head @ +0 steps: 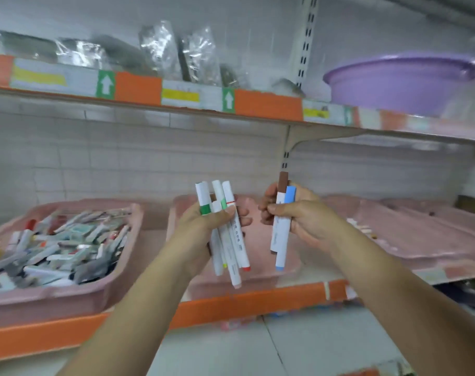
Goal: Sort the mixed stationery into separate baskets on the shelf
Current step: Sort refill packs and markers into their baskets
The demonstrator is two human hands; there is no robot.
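the left hand (pixel 204 226) has its grip curled round a bunch of white markers (pixel 232 248), five or so in the blur. the right hand (pixel 307 217) pinches a brown-capped marker (pixel 283 181) and a blue-capped marker (pixel 283 240). both hover before the middle pink basket (pixel 258 276); the full basket (pixel 54 297) sits left of it on the shelf (pixel 231 302).

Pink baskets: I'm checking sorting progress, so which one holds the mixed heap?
The leftmost basket, heaped with stationery; the right basket shows only a few pieces.
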